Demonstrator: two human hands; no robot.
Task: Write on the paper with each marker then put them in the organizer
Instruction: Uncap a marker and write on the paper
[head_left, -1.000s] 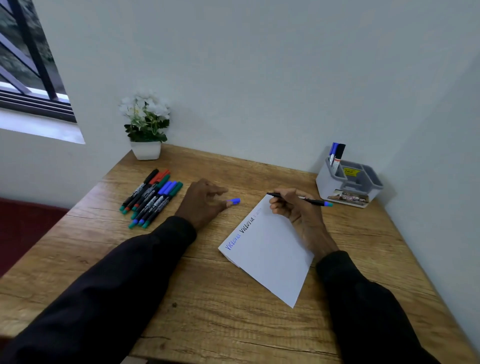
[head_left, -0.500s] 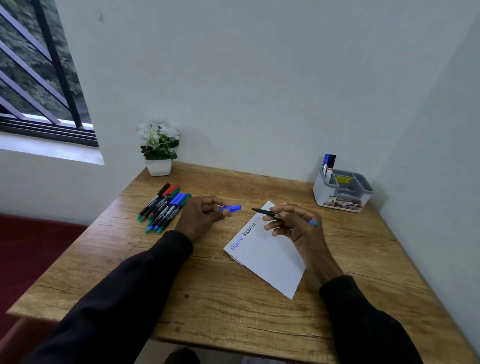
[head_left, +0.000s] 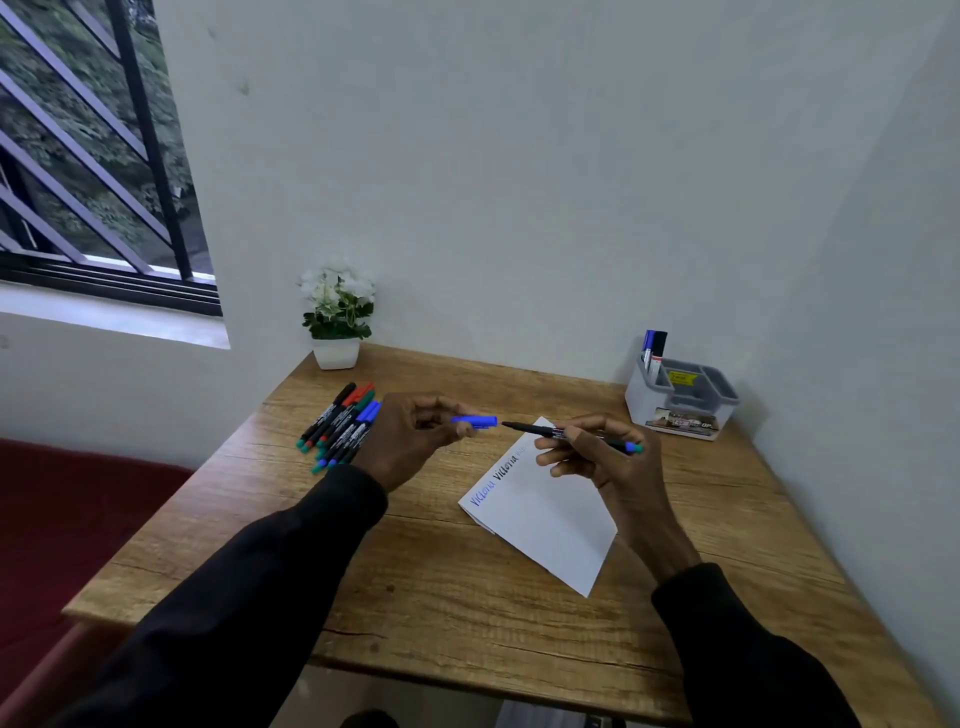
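Two markers in organizer: a blue-capped one and a black-capped one (head_left: 657, 347) stand upright in the far left compartment of the grey organizer (head_left: 681, 396); the other compartments show only a yellow label.
Organizer place: far right of the wooden table (head_left: 467, 597), near the wall corner.
Right hand (head_left: 605, 451): fingers closed around an uncapped marker (head_left: 571, 434), lifted over the far corner of the paper, its tip pointing left.
Left hand (head_left: 410, 436): pinches the blue cap (head_left: 475, 421) between thumb and fingers; the open end of the cap faces the marker tip, just beside it but not touching.
Paper (head_left: 540, 512): white folded sheet, near the middle of the table, with words written in blue and black along its far left edge.
Loose markers (head_left: 340, 423): a bunch lies on the far left of the table, partly behind the left hand.
Plant pot (head_left: 336, 322): far left corner, with white flowers.
Change from half a second ago: the cap and the marker tip are now closer together, and both hands are raised a little more from the table.
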